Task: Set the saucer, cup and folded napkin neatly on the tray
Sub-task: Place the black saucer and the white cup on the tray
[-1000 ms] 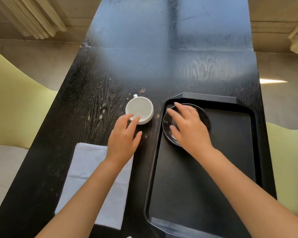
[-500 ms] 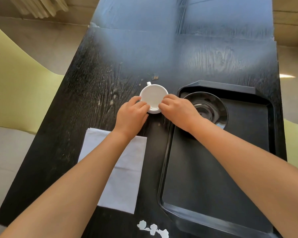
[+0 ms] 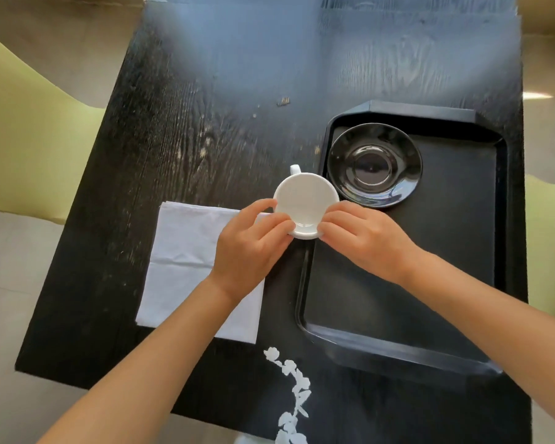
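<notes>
— Cup point(image 3: 305, 200) first: where is it?

— Between my two hands, over the gap where the napkin's far corner meets the tray's left rim. It is white, mouth up and tipped toward me, with its small handle pointing away from me.

— How are you holding it?

— My left hand point(image 3: 250, 248) curls round its left side, fingertips on the wall near the base. My right hand point(image 3: 366, 241) does the same from the right, fingers bent and pressed on the base edge. Both hands are closed on it (whether it touches the table underneath I cannot tell; my fingers hide the bottom).

— And the saucer?

— The saucer point(image 3: 375, 165) is black and glossy. It lies flat in the far left corner of the tray point(image 3: 430, 315), just beside the cup and apart from it, with nothing on it.

— The napkin?

— The napkin point(image 3: 186, 270) is white and folded into a rectangle. It lies flat on the black wooden table point(image 3: 173, 123), left of the tray, and my left wrist crosses over its right part.

— Anything else in sight?

— A white floral pattern point(image 3: 290, 398) shows on dark cloth at the near edge, below my forearms. A pale green seat point(image 3: 20, 129) shows to the left of the table.
</notes>
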Action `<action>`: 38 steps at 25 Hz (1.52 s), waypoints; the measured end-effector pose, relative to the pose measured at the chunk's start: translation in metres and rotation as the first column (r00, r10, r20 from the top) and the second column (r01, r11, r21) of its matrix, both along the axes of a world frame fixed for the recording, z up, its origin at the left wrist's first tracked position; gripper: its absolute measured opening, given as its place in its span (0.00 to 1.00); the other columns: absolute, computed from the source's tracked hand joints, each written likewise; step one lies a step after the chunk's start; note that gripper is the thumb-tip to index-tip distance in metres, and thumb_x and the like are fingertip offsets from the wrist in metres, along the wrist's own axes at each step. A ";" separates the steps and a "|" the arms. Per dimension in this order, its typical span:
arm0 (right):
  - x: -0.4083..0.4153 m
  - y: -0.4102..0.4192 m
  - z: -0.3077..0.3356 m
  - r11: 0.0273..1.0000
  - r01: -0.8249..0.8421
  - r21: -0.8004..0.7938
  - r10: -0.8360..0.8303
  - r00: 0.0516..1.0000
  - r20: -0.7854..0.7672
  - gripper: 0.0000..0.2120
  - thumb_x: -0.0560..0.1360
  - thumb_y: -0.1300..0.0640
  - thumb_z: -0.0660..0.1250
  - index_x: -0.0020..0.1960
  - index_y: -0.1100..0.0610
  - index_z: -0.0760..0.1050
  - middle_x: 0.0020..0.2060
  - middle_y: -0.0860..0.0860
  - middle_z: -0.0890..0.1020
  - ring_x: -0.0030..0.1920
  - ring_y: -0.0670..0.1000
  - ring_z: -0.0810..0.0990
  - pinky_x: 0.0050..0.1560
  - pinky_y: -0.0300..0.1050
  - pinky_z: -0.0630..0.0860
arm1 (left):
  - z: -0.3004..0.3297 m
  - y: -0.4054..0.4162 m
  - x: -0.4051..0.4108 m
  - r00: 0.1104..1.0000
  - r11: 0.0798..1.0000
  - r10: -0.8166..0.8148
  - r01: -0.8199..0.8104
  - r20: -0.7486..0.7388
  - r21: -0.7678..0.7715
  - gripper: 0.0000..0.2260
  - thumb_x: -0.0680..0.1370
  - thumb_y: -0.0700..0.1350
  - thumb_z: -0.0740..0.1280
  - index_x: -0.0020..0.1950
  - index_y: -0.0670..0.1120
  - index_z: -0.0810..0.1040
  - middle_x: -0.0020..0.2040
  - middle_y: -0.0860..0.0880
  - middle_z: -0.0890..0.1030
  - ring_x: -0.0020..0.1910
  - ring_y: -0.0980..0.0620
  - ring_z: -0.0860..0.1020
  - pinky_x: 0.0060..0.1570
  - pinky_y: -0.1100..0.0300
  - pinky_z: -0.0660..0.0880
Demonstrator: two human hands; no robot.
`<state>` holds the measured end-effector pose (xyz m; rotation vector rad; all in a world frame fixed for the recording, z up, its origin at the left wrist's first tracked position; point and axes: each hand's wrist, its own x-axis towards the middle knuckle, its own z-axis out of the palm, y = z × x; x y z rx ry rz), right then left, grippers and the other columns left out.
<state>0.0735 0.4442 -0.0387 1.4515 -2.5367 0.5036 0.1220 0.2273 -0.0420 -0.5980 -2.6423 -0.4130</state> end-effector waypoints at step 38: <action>0.150 -0.070 0.045 0.843 0.535 0.059 -0.527 0.798 0.291 0.17 0.66 0.56 0.76 0.53 0.58 0.80 0.46 0.53 0.85 0.45 0.53 0.83 0.43 0.48 0.81 | 0.022 -0.064 0.102 0.926 0.998 0.058 -0.047 0.373 -0.038 0.16 0.70 0.43 0.75 0.56 0.41 0.81 0.48 0.44 0.85 0.45 0.48 0.84 0.46 0.57 0.80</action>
